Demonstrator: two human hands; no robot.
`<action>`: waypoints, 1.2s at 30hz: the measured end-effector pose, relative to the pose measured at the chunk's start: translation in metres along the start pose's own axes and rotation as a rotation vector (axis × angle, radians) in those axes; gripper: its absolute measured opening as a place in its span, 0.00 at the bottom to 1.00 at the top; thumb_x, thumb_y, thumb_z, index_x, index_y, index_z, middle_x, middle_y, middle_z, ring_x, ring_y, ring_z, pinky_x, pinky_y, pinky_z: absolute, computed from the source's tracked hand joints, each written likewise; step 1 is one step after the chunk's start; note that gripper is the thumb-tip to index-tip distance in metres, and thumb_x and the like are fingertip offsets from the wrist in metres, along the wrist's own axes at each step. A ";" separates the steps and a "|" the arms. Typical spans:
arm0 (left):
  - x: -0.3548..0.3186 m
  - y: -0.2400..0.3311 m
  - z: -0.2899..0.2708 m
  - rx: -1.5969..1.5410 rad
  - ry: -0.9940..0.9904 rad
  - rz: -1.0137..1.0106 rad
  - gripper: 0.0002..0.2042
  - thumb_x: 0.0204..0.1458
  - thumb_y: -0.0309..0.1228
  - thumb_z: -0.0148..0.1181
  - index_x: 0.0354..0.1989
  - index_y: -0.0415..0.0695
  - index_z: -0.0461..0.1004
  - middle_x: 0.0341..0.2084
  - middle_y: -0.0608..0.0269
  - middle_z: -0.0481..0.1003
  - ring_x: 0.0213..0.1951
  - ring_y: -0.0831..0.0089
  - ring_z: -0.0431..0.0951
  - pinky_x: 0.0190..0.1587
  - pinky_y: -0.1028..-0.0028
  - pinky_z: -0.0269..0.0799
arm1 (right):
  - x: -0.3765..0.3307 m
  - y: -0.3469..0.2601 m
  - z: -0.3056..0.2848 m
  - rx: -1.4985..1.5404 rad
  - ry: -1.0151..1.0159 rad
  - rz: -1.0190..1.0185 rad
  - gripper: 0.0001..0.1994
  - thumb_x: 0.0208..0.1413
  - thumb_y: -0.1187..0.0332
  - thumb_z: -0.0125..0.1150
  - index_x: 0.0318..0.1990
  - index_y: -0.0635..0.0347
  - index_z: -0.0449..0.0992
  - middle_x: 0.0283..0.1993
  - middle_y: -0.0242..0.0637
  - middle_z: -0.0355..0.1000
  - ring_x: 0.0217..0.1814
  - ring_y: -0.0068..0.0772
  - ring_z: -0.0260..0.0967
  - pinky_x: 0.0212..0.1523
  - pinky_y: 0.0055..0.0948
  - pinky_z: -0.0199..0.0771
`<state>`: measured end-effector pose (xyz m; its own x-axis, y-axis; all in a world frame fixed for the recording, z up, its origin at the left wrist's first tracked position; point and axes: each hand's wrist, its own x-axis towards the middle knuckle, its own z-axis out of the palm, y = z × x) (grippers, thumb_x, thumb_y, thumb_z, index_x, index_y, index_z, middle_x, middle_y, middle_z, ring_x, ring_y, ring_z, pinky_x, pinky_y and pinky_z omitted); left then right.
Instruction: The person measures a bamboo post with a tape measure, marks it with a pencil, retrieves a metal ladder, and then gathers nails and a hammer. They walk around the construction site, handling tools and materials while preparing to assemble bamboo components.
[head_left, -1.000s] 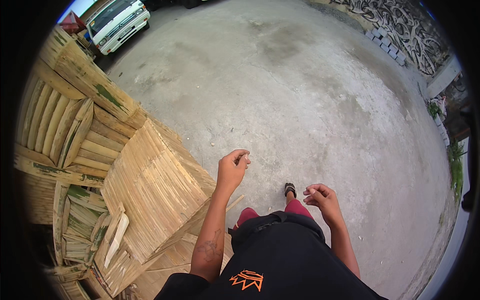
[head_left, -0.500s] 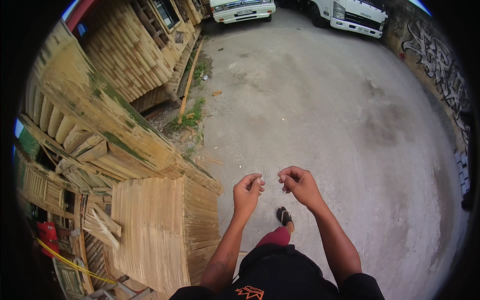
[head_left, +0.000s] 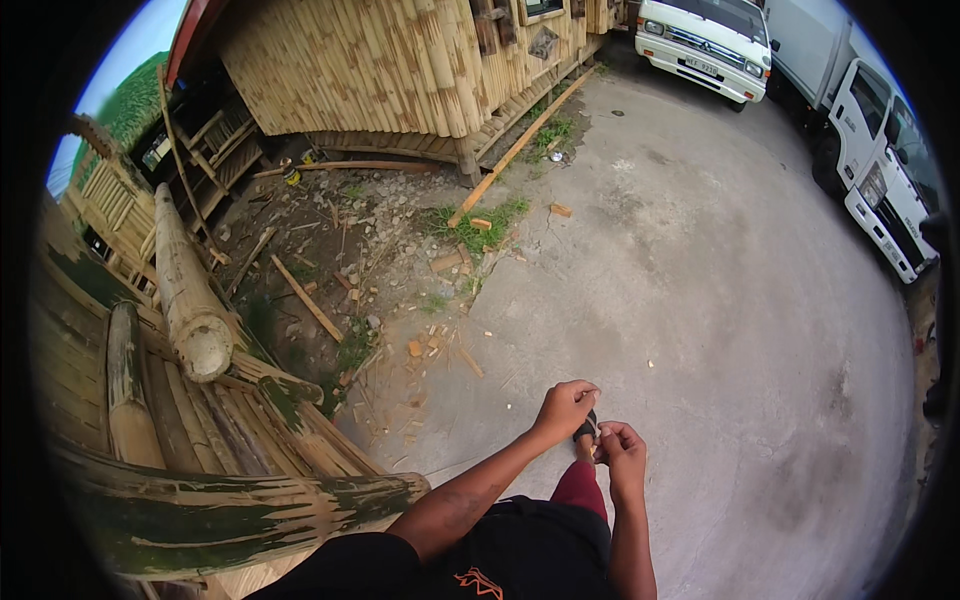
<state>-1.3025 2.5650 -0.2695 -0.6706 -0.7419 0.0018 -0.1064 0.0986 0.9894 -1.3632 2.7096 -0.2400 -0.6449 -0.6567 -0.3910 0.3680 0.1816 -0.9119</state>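
Left hand (head_left: 565, 412) and right hand (head_left: 623, 458) curled; whether anything is held cannot be told.
Bamboo (head_left: 250, 515) is judged stiff, best gripped mid-length.

Free room over concrete (head_left: 745, 420) right of right hand (head_left: 623, 453); bamboo pole (head_left: 250, 518) blocks left.

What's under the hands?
Beneath the left hand and right hand: dark footwear, partly visible between them, with grey pavement around. The footwear's covered parts and the pavement directly behind the hands can't be seen.
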 end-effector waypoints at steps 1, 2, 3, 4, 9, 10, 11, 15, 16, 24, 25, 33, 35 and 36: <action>0.030 -0.005 -0.010 0.065 -0.023 -0.087 0.10 0.57 0.31 0.58 0.39 0.37 0.79 0.20 0.64 0.76 0.21 0.82 0.69 0.26 0.76 0.67 | 0.036 -0.014 0.005 -0.031 -0.068 0.037 0.07 0.61 0.70 0.55 0.41 0.63 0.75 0.29 0.31 0.73 0.25 0.19 0.67 0.28 0.21 0.69; 0.062 -0.006 -0.023 0.082 0.032 -0.071 0.10 0.57 0.31 0.58 0.39 0.37 0.79 0.20 0.64 0.76 0.22 0.82 0.70 0.27 0.76 0.67 | 0.072 -0.029 0.016 -0.074 -0.112 0.098 0.07 0.61 0.70 0.56 0.42 0.63 0.76 0.30 0.31 0.73 0.26 0.19 0.67 0.28 0.20 0.69; 0.084 -0.005 -0.038 0.105 0.075 -0.065 0.10 0.57 0.31 0.57 0.39 0.37 0.79 0.21 0.64 0.76 0.23 0.82 0.70 0.27 0.76 0.67 | 0.103 -0.044 0.028 -0.110 -0.186 0.103 0.07 0.60 0.70 0.56 0.42 0.63 0.76 0.30 0.31 0.73 0.26 0.19 0.67 0.28 0.21 0.70; 0.112 0.000 -0.056 0.129 0.107 -0.094 0.09 0.57 0.30 0.57 0.39 0.37 0.79 0.22 0.63 0.76 0.24 0.82 0.70 0.28 0.77 0.67 | 0.137 -0.064 0.042 -0.166 -0.243 0.111 0.07 0.60 0.70 0.57 0.42 0.64 0.76 0.30 0.32 0.73 0.25 0.19 0.68 0.28 0.21 0.70; 0.185 0.015 -0.174 -0.102 0.450 -0.217 0.10 0.59 0.30 0.57 0.43 0.36 0.77 0.23 0.69 0.75 0.23 0.85 0.69 0.26 0.79 0.66 | 0.300 -0.148 0.168 -0.429 -0.626 0.125 0.08 0.59 0.71 0.56 0.43 0.64 0.75 0.31 0.35 0.74 0.26 0.19 0.68 0.28 0.21 0.70; 0.195 0.012 -0.203 -0.105 0.547 -0.238 0.10 0.59 0.30 0.57 0.43 0.36 0.77 0.22 0.70 0.74 0.23 0.85 0.69 0.26 0.80 0.66 | 0.331 -0.156 0.208 -0.456 -0.711 0.091 0.08 0.59 0.71 0.56 0.43 0.64 0.75 0.31 0.35 0.74 0.26 0.19 0.68 0.28 0.21 0.71; 0.202 0.008 -0.231 -0.118 0.634 -0.263 0.10 0.59 0.30 0.57 0.42 0.36 0.77 0.22 0.70 0.74 0.22 0.85 0.69 0.25 0.80 0.66 | 0.360 -0.161 0.249 -0.485 -0.780 0.066 0.08 0.59 0.71 0.55 0.43 0.64 0.75 0.32 0.35 0.74 0.26 0.19 0.68 0.27 0.21 0.71; 0.246 -0.028 -0.348 -0.168 0.862 -0.313 0.10 0.59 0.30 0.57 0.43 0.36 0.77 0.20 0.71 0.72 0.22 0.86 0.68 0.25 0.81 0.65 | 0.450 -0.159 0.418 -0.518 -0.986 -0.038 0.09 0.59 0.72 0.53 0.44 0.65 0.75 0.32 0.36 0.74 0.27 0.20 0.69 0.28 0.22 0.71; 0.257 -0.036 -0.376 -0.178 0.888 -0.355 0.10 0.59 0.30 0.57 0.43 0.36 0.77 0.19 0.71 0.71 0.22 0.86 0.68 0.25 0.81 0.65 | 0.462 -0.155 0.452 -0.507 -1.032 -0.055 0.09 0.59 0.72 0.53 0.44 0.65 0.75 0.32 0.35 0.74 0.27 0.20 0.69 0.28 0.22 0.71; 0.389 -0.051 -0.631 -0.126 0.968 -0.242 0.10 0.58 0.30 0.58 0.41 0.36 0.78 0.19 0.71 0.72 0.22 0.87 0.67 0.24 0.81 0.62 | 0.562 -0.148 0.669 -0.503 -1.061 0.163 0.08 0.60 0.72 0.56 0.44 0.65 0.75 0.32 0.34 0.74 0.26 0.20 0.69 0.27 0.21 0.70; 0.402 -0.058 -0.661 -0.138 0.966 -0.249 0.10 0.58 0.30 0.58 0.41 0.36 0.78 0.19 0.71 0.72 0.22 0.87 0.67 0.25 0.82 0.62 | 0.580 -0.144 0.693 -0.505 -1.045 0.181 0.08 0.60 0.72 0.56 0.44 0.66 0.75 0.31 0.34 0.74 0.25 0.20 0.69 0.27 0.21 0.70; 0.514 -0.191 -0.922 -0.136 1.114 -0.277 0.09 0.59 0.31 0.58 0.38 0.36 0.78 0.19 0.71 0.72 0.21 0.84 0.69 0.24 0.80 0.64 | 0.756 -0.091 0.952 -0.505 -0.969 0.077 0.08 0.60 0.73 0.55 0.43 0.66 0.75 0.30 0.35 0.74 0.24 0.19 0.67 0.26 0.21 0.69; 0.545 -0.208 -1.006 -0.110 1.141 -0.297 0.10 0.59 0.32 0.59 0.38 0.36 0.77 0.20 0.71 0.73 0.22 0.84 0.70 0.25 0.80 0.65 | 0.791 -0.088 1.052 -0.544 -0.924 0.052 0.07 0.60 0.73 0.55 0.42 0.66 0.75 0.29 0.34 0.73 0.24 0.18 0.65 0.26 0.21 0.68; 0.561 -0.211 -1.053 -0.087 1.172 -0.245 0.10 0.59 0.32 0.59 0.38 0.36 0.77 0.20 0.70 0.74 0.22 0.84 0.70 0.25 0.80 0.65 | 0.805 -0.091 1.108 -0.517 -0.983 0.022 0.07 0.60 0.73 0.55 0.42 0.66 0.75 0.29 0.33 0.73 0.24 0.18 0.65 0.26 0.21 0.68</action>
<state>-0.8826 1.4298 -0.3249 0.4410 -0.8918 -0.1011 -0.0578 -0.1406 0.9884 -1.1732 1.3533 -0.3342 0.2542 -0.9025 -0.3476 -0.0981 0.3335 -0.9376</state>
